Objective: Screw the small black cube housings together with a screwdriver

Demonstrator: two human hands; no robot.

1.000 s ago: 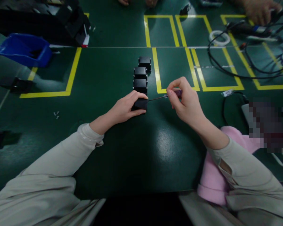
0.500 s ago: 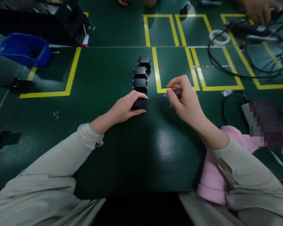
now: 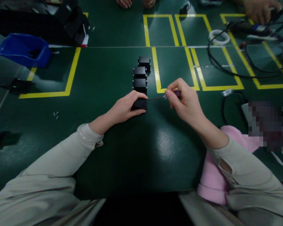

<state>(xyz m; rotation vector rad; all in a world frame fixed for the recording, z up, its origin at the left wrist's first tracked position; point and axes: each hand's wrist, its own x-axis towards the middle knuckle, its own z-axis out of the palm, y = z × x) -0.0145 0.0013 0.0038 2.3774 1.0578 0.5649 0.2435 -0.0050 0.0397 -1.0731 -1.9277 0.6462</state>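
My left hand (image 3: 124,106) grips a small black box (image 3: 140,103) on the green table, thumb on the near side and fingers on the far side. In my right hand (image 3: 182,99) is a screwdriver (image 3: 159,98) with a dark purple handle, pinched between thumb and fingers. Its thin shaft points left, and the tip meets the right side of the box. Just beyond stand more black boxes (image 3: 140,84) in a row, with small shiny screws showing at their sides. Several loose screws (image 3: 56,115) lie on the table left of my left hand.
A blue bin (image 3: 23,51) stands at the far left beside black equipment. Yellow tape (image 3: 69,72) marks rectangles on the table. Black cables (image 3: 211,59) and a white ring (image 3: 219,37) lie at the right. Pink cloth (image 3: 212,185) sits under my right forearm. Other people's hands (image 3: 260,11) show at the far edge.
My right hand has shifted slightly left and turned a little around the screwdriver. The box and my left hand stay in place. Another person's hand at the top has come further into view.
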